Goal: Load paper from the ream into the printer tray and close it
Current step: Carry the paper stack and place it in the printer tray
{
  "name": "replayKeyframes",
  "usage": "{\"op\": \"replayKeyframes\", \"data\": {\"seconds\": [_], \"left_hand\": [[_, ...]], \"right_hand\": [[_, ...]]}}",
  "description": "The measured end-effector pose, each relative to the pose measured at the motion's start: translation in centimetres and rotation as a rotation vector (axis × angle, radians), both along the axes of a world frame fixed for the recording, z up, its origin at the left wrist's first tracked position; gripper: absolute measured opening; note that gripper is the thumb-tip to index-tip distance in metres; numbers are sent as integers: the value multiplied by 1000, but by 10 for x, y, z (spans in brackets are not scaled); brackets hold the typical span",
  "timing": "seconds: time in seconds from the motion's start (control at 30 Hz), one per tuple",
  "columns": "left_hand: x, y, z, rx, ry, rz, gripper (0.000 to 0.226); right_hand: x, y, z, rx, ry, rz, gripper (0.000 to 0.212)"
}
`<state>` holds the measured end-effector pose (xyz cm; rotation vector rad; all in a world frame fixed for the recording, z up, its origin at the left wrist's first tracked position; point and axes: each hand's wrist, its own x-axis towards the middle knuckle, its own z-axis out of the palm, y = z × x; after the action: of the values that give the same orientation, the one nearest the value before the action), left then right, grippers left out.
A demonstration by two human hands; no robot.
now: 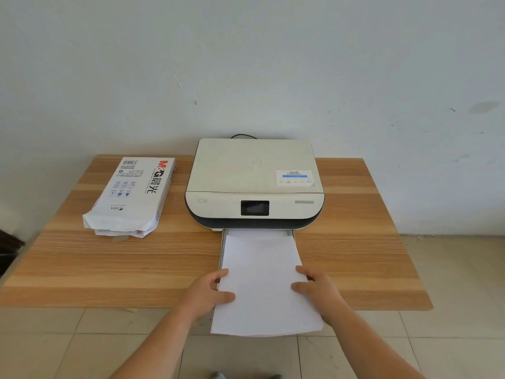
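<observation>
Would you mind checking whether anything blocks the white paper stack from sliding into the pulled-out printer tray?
Nothing visible does. The white paper stack, gripped by both hands, already lies along the open grey tray, leading straight to the cream printer's slot.

Printed on white paper ream wrapper [131, 194], lying flat on wooden desk [68, 258]: red "M&G" followed by two black Chinese characters, "晨光", reading sideways. Near far end of wrapper: barcode and code resembling "APYVQ 959", not fully legible. Near torn end: small inverted word "ASIA"; "70" on side edge. Embossed round "hp" logo on lid of cream flatbed printer [254, 184]. White sticker [294, 178] on lid: Chinese text above blue bar, too small to read. Grey model strip on front panel illegible.
</observation>
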<state>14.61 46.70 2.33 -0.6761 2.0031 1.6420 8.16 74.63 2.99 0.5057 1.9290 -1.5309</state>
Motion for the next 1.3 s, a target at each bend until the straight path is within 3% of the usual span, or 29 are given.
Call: {"op": "replayKeyframes", "data": {"seconds": [0.17, 0.5, 1.3], "left_hand": [[0, -2, -9, -3, -41, 7, 81], [7, -2, -20, 48, -113, 77, 66], [-26, -8, -37, -51, -158, 34, 70]], "right_hand": [[-2, -2, -8, 12, -35, 12, 57], [4, -6, -31, -45, -123, -80, 57], [-23, -22, -41, 150, -141, -2, 52]]}}
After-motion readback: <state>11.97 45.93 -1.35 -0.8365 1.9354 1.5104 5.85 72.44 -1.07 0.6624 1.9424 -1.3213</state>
